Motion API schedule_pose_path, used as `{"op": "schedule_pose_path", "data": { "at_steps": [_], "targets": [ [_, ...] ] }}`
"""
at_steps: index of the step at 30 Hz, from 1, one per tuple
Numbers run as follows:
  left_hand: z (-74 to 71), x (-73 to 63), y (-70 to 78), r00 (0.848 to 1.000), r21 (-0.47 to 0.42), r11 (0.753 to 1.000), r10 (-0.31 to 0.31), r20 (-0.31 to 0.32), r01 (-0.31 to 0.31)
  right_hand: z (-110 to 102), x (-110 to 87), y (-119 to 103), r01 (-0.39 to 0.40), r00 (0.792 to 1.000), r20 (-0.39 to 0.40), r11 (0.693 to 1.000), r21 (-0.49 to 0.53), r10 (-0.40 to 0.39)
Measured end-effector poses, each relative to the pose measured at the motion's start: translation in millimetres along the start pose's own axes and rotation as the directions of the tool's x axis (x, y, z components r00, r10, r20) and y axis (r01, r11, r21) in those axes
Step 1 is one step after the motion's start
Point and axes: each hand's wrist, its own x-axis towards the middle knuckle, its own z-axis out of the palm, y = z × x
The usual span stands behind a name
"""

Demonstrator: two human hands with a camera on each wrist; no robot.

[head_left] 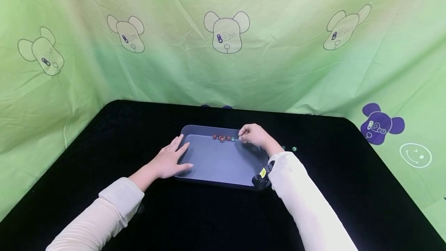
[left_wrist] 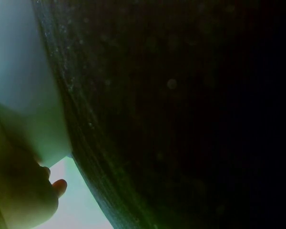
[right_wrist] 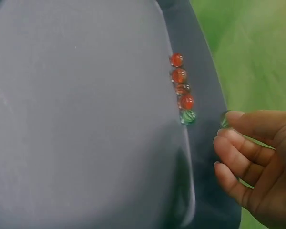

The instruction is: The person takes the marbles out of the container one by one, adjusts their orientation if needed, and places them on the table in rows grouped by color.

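Note:
A shallow grey tray lies on the black table. Along its far side, several red-orange marbles sit in a row that ends with one green marble. My right hand is above the tray's far right part, pinching another green marble between thumb and fingertips; in the right wrist view this marble shows beside the row. My left hand rests on the tray's left edge with fingers spread and thumb over the near left part. The left wrist view is dark, with a bit of the hand at lower left.
To the tray's right, a green marble lies on the black table, and a second one shows beside my right wrist. A black wrist camera overlaps the tray's near right corner. Green printed cloth hangs behind the table.

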Motion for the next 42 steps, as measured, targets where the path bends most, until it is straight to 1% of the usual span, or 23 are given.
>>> {"op": "schedule_pose_path", "data": {
  "at_steps": [6, 11, 17, 23, 28, 37, 42],
  "targets": [
    [1.8, -0.4, -1.7, 1.0, 0.007, 1.0, 0.002, -0.009, -0.002, -5, -6.4, -5, 0.031, 0.999, -0.01, 0.999, 0.025, -0.031],
    [-0.5, -0.7, -0.3, 1.0, -0.003, 1.0, -0.009, 0.002, 0.009, -6, -11.8, -8, 0.039, 0.999, -0.008, 0.998, 0.055, -0.039],
    [-1.1, -1.9, 0.1, 1.0, -0.008, 1.0, -0.011, 0.009, 0.011, -7, -19.0, -9, 0.055, 0.998, -0.017, 0.997, 0.058, -0.054],
    [0.0, -1.8, -1.5, 1.0, 0.0, 1.0, -0.004, -0.001, 0.004, -8, -27.2, -11, 0.045, 0.999, -0.031, 0.991, 0.129, -0.041],
    [0.8, -1.9, -2.0, 1.0, -0.002, 1.0, -0.003, 0.001, 0.003, -10, -33.8, -12, 0.06, 0.998, -0.039, 0.986, 0.158, -0.055],
    [1.5, -0.1, -1.4, 1.0, -0.005, 1.0, -0.011, 0.014, 0.011, -21, -50.4, -7, 0.096, 0.994, -0.064, 0.983, 0.157, -0.087],
    [1.1, 0.7, -1.0, 1.0, 0.0, 1.0, -0.007, 0.012, 0.007, -26, -59.5, -3, 0.093, 0.994, -0.08, 0.981, 0.173, -0.08]
  ]
}}
